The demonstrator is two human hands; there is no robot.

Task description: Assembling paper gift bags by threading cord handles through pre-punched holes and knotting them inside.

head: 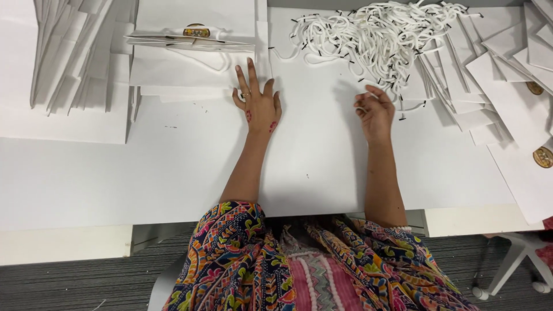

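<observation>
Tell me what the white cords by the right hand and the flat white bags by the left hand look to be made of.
The cords look like soft woven or braided textile, matte, with stiff dark tips, likely plastic. The flat bags look like matte white paper or thin card, given their sharp folds; one carries a round gold sticker.

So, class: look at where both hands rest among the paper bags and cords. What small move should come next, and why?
Probably the right hand should draw one cord free of the white cord pile. Its curled fingers already pinch a white loop at the pile's near edge, while the left hand lies flat and open on the large white sheet beside the stacked paper bags, holding nothing.
</observation>
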